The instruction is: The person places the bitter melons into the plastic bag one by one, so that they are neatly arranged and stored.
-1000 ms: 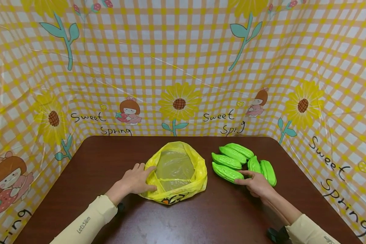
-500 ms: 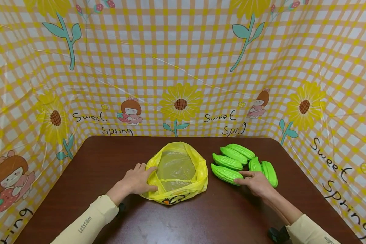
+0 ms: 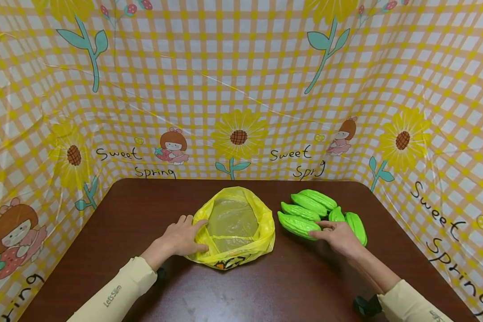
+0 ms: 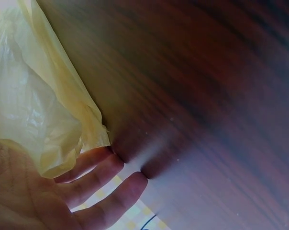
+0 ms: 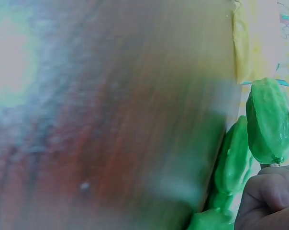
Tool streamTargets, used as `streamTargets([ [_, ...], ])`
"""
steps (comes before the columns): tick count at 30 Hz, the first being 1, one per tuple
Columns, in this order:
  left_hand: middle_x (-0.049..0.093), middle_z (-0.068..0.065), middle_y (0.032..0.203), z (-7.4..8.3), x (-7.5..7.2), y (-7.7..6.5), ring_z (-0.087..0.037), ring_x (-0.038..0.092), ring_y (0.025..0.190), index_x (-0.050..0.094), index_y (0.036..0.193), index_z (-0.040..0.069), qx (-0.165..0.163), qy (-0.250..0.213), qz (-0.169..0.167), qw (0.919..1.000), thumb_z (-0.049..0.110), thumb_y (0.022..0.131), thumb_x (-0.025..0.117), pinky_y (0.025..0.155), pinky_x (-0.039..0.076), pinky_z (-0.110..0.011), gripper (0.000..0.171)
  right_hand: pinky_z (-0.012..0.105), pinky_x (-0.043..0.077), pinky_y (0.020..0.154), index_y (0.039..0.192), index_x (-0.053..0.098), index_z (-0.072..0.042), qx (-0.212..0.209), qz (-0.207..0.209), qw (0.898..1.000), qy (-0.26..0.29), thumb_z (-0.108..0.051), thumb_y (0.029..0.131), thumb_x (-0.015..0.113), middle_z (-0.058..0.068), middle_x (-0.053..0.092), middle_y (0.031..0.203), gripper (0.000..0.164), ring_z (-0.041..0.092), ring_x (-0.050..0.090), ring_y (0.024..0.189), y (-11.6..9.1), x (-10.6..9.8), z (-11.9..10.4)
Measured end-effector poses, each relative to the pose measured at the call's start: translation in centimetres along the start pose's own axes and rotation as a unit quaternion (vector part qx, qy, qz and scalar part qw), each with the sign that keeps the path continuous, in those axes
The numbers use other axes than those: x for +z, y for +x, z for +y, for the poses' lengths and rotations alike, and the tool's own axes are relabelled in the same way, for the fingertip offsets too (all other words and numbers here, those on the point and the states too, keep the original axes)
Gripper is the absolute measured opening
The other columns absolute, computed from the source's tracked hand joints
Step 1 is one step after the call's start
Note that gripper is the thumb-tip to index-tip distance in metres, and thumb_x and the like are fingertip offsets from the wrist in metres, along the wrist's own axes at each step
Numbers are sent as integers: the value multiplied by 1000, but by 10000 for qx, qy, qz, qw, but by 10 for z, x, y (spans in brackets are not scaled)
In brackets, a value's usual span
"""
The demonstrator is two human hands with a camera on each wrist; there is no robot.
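A yellow plastic bag [image 3: 266, 226] stands on the table with its mouth spread wide. My left hand [image 3: 180, 237] rests at its left rim, thumb and index finger reaching over into the mouth. In the left wrist view the other fingers [image 4: 111, 199] extend fairly straight outside the bag film [image 4: 34, 105], near the tabletop. On the right, my right hand [image 3: 340, 238] pinches the near end of a bright green bitter melon [image 3: 298, 225]. The right wrist view shows this bitter melon [image 5: 269, 122] apart from the tabletop, above others.
Behind the held one lie more green bitter melons [image 3: 311, 205], with two others [image 3: 356, 228] to the right of the hand. The dark brown table [image 3: 241, 293] is enclosed on three sides by checked, flower-printed cloth [image 3: 241, 89].
My right hand has come up slightly and moved a little away from me, with the bitter melon raised and shifted slightly left. The left hand and bag have stayed put.
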State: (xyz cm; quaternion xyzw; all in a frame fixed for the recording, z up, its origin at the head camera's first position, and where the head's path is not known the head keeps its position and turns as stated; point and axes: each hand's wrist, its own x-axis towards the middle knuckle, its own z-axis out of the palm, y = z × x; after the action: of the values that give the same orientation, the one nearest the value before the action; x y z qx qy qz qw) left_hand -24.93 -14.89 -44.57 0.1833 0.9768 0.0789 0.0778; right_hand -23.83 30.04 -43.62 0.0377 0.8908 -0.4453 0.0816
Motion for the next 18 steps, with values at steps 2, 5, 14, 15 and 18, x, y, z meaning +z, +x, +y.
streamTargets([
  [2, 47, -21, 140, 0, 0, 0, -37, 46, 125, 45, 152, 23, 14, -6, 5, 10000, 58, 87, 70, 80, 47, -50, 78, 30, 35, 47, 140, 58, -4, -42, 8, 10000, 26, -46, 84, 79, -12, 24, 45, 74, 9, 24, 41, 0, 0, -3],
  [5, 47, -22, 140, 0, 0, 0, -38, 46, 125, 45, 152, 22, 39, -30, 14, 10000, 57, 87, 71, 80, 46, -50, 78, 29, 34, 47, 141, 57, -2, -116, -50, 9999, 100, -45, 85, 78, -13, 23, 46, 73, 8, 23, 42, -1, -1, -8],
  [14, 47, -21, 141, 1, 1, -1, -38, 45, 129, 44, 152, 23, 9, 6, -10, 10000, 59, 87, 70, 84, 46, -52, 79, 30, 35, 51, 142, 57, -2, -182, -200, 9990, 351, -41, 85, 80, -13, 23, 47, 73, 8, 23, 44, -1, 2, -21],
  [15, 46, -21, 142, 1, 1, -1, -38, 45, 129, 44, 152, 23, 7, 0, -13, 10000, 59, 87, 70, 85, 46, -52, 79, 30, 35, 51, 141, 57, -2, -204, -176, 9991, 331, -41, 84, 80, -13, 23, 48, 73, 8, 24, 44, 0, 3, -23],
  [18, 46, -22, 141, 0, 2, 0, -39, 45, 128, 44, 152, 22, 19, -11, -11, 10000, 58, 87, 70, 85, 46, -53, 79, 28, 34, 50, 139, 60, -2, -306, -136, 9991, 274, -41, 83, 81, -12, 24, 48, 71, 7, 24, 44, 3, 4, -29],
])
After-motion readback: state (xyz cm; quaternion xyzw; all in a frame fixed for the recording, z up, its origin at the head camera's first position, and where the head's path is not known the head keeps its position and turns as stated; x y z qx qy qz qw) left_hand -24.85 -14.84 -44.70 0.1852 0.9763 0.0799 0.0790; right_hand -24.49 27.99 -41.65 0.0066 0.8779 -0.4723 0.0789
